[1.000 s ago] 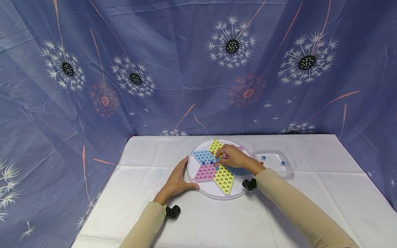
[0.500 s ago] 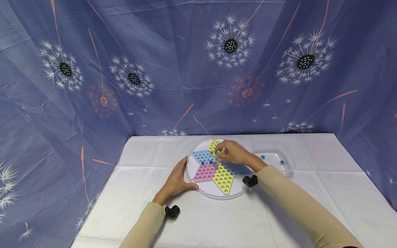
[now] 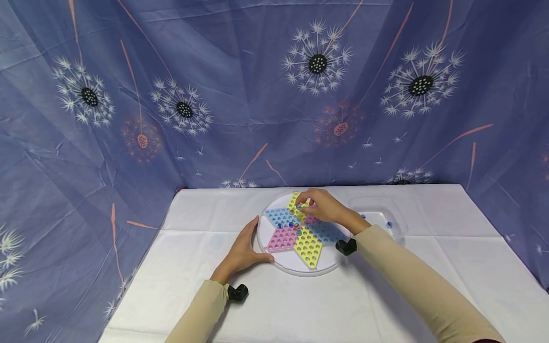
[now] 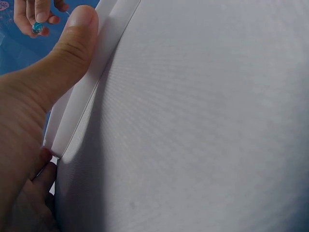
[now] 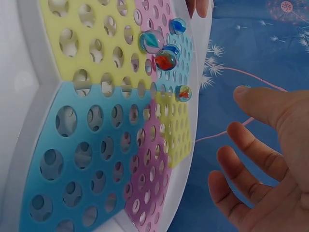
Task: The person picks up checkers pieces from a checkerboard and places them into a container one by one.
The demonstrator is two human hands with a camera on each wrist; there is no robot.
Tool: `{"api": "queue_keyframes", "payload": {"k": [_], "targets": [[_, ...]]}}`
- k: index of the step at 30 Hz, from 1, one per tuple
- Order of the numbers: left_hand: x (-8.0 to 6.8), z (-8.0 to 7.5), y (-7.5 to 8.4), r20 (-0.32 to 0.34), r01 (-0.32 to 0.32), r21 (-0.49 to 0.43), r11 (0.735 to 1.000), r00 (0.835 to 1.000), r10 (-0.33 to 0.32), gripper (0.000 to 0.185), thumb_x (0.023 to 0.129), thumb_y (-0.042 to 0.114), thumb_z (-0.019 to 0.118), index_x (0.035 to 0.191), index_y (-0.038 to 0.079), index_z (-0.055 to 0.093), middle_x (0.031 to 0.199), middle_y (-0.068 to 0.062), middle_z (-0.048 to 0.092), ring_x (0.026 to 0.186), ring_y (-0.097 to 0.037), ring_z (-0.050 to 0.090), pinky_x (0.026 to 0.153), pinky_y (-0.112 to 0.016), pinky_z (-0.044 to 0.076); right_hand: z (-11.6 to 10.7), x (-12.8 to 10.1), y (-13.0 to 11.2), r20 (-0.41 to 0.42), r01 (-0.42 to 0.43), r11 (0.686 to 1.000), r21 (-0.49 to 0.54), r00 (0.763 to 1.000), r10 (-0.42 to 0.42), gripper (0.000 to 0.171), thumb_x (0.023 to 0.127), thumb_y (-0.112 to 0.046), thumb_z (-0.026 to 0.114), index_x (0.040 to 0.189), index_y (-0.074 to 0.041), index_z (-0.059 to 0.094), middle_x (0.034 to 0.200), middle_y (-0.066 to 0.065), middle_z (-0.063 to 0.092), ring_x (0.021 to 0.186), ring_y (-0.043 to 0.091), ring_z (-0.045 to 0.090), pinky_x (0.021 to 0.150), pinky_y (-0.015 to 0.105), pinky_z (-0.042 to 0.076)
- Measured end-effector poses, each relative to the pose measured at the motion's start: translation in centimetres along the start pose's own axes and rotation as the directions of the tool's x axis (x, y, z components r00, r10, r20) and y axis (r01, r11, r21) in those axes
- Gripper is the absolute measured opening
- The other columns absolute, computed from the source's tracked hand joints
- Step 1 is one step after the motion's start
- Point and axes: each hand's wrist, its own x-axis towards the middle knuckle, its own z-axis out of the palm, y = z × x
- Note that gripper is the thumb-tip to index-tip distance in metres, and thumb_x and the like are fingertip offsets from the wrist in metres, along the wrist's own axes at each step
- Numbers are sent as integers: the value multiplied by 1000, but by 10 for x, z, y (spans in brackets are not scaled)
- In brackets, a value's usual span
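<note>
My left hand [image 3: 243,250] holds the left edge of a round Chinese checkers board [image 3: 328,257]. In the left wrist view its thumb [image 4: 72,48] presses on the white rim, while curled fingers sit lower along that edge. Over the far yellow point, my right hand [image 3: 323,205] pinches a teal glass marble [image 4: 37,27] between thumb and fingertip, raised above the board. Its other fingers [image 5: 241,169] are loosely bent. Several marbles rest in the board's holes near the middle, among them a red one [image 5: 165,61] and a blue one [image 5: 177,26].
A clear plastic tub [image 3: 401,214] stands right of the board, with blue marbles [image 3: 389,224] inside. My right forearm hides part of it. White cloth [image 3: 300,309] covers the table, and a blue dandelion-print curtain [image 3: 240,95] hangs behind.
My right hand has moved from the board's centre back towards the far yellow point, carrying the teal marble. The left hand has stayed on the rim.
</note>
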Motion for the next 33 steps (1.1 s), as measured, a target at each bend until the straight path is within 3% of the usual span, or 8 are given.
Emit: {"api": "queue_keyframes", "payload": {"k": [8,20,26,33], "targets": [[1,1,-2,8,24,19,1000,1000,-24,136,62,46,99,166,12,18,169,-9,24,155,-29,21,126,-46,20,-1,-1,0,-4,10,1000,-2,1000,-10,22,94,-9,75,115,-5,75,107,7,71,98,33,66,86,52,57],[2,1,-3,3,7,32,999,1000,-7,135,63,46,98,165,9,18,169,-12,24,155,-32,22,126,-48,21,-8,-5,-4,1,-30,999,18,1000,30,25,95,-13,74,120,-7,74,112,9,71,99,29,66,87,49,57],[1,0,-2,7,4,35,999,1000,-4,135,63,46,98,165,8,18,168,-12,25,155,-32,22,126,-48,21,-14,-10,-3,-37,-25,999,33,999,26,24,95,-14,75,119,-12,75,117,5,71,98,24,63,82,42,56],[1,1,-2,5,8,36,999,1000,-8,136,62,47,98,165,10,18,169,-11,24,155,-31,22,125,-48,22,-24,-21,0,-85,-19,999,48,996,23,22,94,-15,77,115,-12,75,107,3,69,90,21,61,74,38,54]]}}
